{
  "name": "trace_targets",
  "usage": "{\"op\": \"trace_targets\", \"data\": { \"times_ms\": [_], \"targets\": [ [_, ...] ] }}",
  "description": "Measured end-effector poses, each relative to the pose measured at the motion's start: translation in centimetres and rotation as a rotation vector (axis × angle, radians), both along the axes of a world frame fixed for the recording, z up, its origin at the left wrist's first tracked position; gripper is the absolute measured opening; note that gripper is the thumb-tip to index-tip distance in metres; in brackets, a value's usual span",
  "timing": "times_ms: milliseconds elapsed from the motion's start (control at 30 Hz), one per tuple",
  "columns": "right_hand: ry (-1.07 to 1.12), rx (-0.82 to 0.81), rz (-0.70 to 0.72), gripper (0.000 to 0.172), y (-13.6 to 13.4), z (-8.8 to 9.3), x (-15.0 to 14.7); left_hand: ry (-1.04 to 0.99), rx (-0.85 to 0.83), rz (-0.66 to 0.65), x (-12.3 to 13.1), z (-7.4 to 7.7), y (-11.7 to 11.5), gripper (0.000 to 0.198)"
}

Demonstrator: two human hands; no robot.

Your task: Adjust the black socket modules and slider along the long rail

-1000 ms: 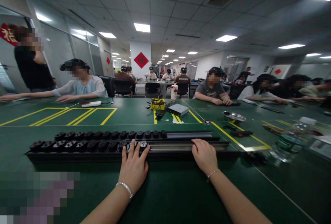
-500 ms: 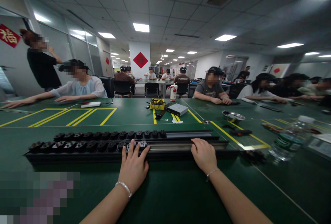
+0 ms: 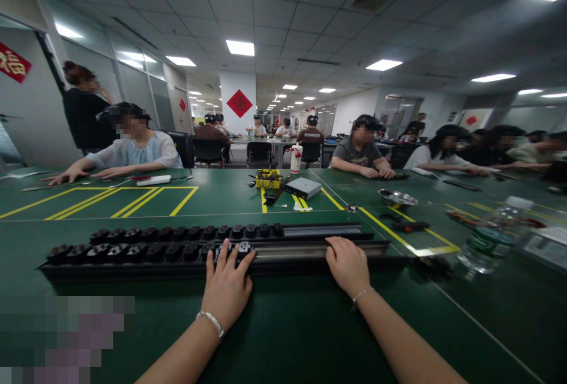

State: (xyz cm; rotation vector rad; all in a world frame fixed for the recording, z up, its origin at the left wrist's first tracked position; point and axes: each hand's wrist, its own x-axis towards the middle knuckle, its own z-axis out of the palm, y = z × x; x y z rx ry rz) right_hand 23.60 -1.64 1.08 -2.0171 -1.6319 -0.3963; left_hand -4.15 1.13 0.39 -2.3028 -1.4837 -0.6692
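Observation:
A long black rail (image 3: 292, 250) lies across the green table (image 3: 283, 325) in front of me, with a second rail (image 3: 319, 230) just behind it. Rows of several small black clips (image 3: 146, 250) fill the left half of both rails. My left hand (image 3: 227, 285) rests flat against the near rail's middle, fingers spread over the last clip. My right hand (image 3: 348, 266) lies on the bare right half of the near rail, fingers curled over its edge, gripping it.
A clear water bottle (image 3: 491, 236) lies at the right, a metal bowl (image 3: 397, 198) and black tool (image 3: 410, 225) behind it. A yellow box (image 3: 269, 178), grey box (image 3: 303, 187) and white bottle (image 3: 296, 158) stand mid-table. Other people sit around; one stands at far left.
My hands stay on the rail. The standing person at far left has moved right, and the seated person's outstretched arm has drawn in.

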Motion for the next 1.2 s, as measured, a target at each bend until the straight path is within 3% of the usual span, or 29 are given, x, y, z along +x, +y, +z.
{"op": "trace_targets", "data": {
  "times_ms": [333, 800, 1200],
  "targets": [
    [0.000, 0.002, -0.004, 0.034, 0.19, -0.22, 0.07, -0.021, 0.045, -0.022, 0.00, 0.03, 0.24, 0.039],
    [-0.006, 0.007, -0.003, 0.034, 0.22, -0.31, 0.11, -0.045, 0.039, -0.061, -0.27, -0.34, 0.56, 0.045],
    [-0.009, 0.007, -0.001, 0.034, 0.28, -0.41, 0.22, -0.012, 0.022, -0.017, 0.22, -0.45, 0.03, 0.049]
  ]
}}
